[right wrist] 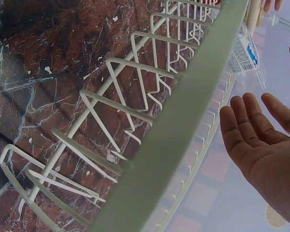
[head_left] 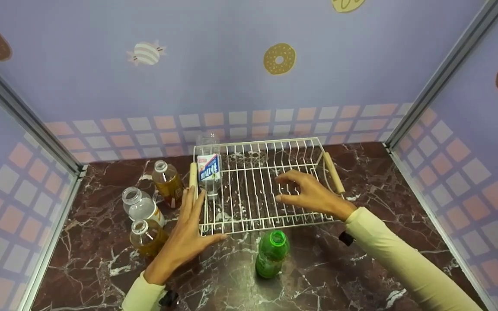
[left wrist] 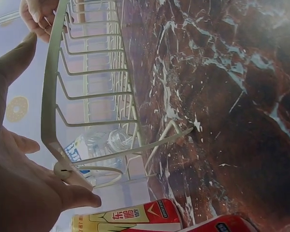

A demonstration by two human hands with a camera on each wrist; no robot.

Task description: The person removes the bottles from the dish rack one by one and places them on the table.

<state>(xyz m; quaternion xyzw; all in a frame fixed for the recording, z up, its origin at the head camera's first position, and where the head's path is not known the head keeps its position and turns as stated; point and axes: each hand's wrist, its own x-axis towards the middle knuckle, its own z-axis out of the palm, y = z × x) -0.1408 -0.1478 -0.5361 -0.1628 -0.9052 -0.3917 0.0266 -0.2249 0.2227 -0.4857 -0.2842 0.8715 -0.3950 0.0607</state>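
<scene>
A white wire dish rack (head_left: pixel 260 222) with wooden handles stands at the back of the counter. In its left end leans a clear plastic bottle (head_left: pixel 209 168) with a blue, red and white label. My left hand (head_left: pixel 190 231) is at the rack's front left corner, its fingers extended along the left wooden handle (head_left: pixel 193 175) and its thumb pointing right. Above the rack's right half hovers my right hand (head_left: pixel 309 194), fingers loosely bent with nothing between them. The right wrist view shows that palm and its fingers beyond the rack's front rail (right wrist: pixel 183 125).
A green bottle (head_left: pixel 271 255) stands in front of the rack. Left of the rack are two bottles with amber contents, one at the back (head_left: pixel 167 179) and one at the front (head_left: pixel 147 237), with a clear bottle (head_left: pixel 141 207) between them. Walls enclose the marble-patterned counter (head_left: pixel 97 194).
</scene>
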